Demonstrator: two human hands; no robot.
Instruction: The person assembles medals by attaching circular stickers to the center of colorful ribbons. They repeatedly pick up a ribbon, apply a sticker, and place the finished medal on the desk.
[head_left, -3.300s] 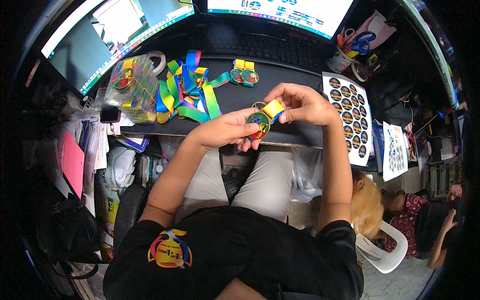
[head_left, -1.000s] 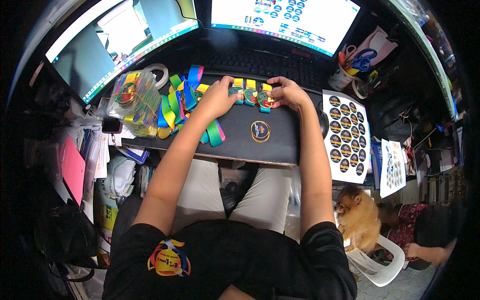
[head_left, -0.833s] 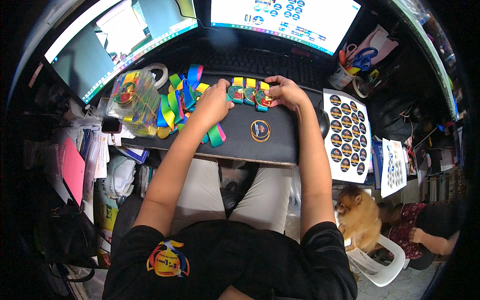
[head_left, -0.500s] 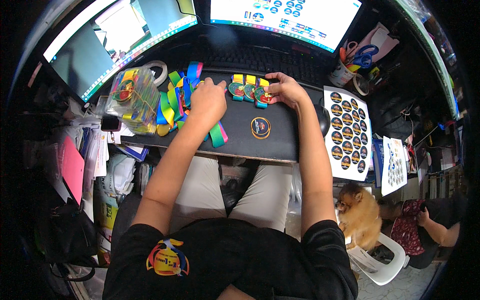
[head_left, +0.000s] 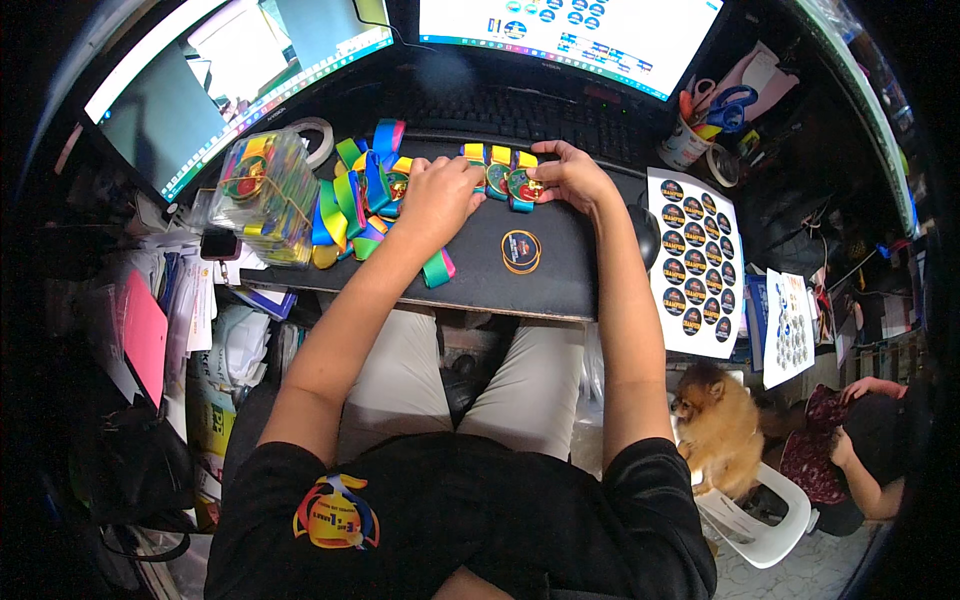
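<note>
A row of round green-and-red medals (head_left: 523,187) with yellow and blue ribbon lies on the black desk, overlapping one another. My right hand (head_left: 574,182) grips the row's right end, thumb and fingers at the edge of the last medal. My left hand (head_left: 446,196) has its fingers curled down on the medal at the row's left end and hides most of it. Left of that hand is a loose heap of medals on multicoloured ribbons (head_left: 352,205). A small dark round piece ringed by rubber bands (head_left: 520,252) lies nearer me on the desk.
Clear boxes of medals, banded together (head_left: 262,190), stand at the left beside a tape roll (head_left: 318,140). Behind are a keyboard (head_left: 500,115) and two monitors. At right sit a mouse (head_left: 643,235), sticker sheet (head_left: 697,290) and pen cup (head_left: 684,145). A dog (head_left: 722,430) sits near another person.
My left hand has moved right from the ribbon heap to the left end of the medal row, uncovering a medal in the heap. My right hand has stayed put.
</note>
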